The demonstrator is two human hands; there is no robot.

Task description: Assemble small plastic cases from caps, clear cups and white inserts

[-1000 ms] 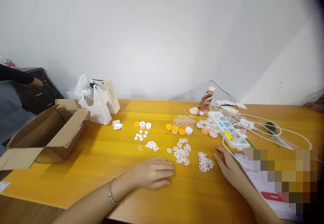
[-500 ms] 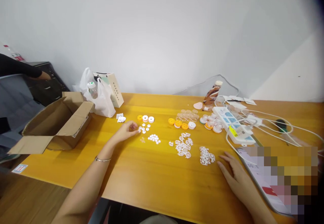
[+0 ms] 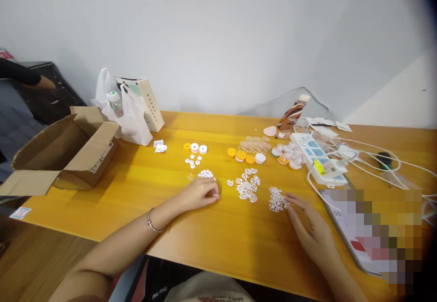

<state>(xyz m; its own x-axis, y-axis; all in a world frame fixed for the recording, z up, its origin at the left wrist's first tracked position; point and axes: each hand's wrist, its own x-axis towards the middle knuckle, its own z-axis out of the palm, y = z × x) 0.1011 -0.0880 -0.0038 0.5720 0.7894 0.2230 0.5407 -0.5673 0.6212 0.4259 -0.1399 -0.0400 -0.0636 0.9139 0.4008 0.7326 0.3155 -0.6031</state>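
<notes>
My left hand (image 3: 200, 193) rests on the yellow table (image 3: 143, 188) with its fingers curled together at a pile of small white discs (image 3: 205, 174); whether it pinches one I cannot make out. My right hand (image 3: 307, 222) lies flat, fingers stretched, its fingertips touching a heap of white openwork wheels (image 3: 276, 200). A second heap of these wheels (image 3: 247, 186) lies between my hands. Farther back sit small white buttons (image 3: 193, 160), a row of orange and white caps (image 3: 194, 147), more orange caps (image 3: 245, 157) and clear rings (image 3: 254, 144).
An open cardboard box (image 3: 64, 154) stands at the left, beside a white plastic bag (image 3: 126, 115) and a carton (image 3: 146, 104). At the right are a power strip (image 3: 317, 158) with white cables, a brown bottle (image 3: 293, 110) and a tablet. Another person's sleeve (image 3: 20, 72) shows far left.
My left hand has drawn back from the small white buttons to the disc pile nearer me. My right hand has slid forward until it touches the wheel heap. The view tilted down.
</notes>
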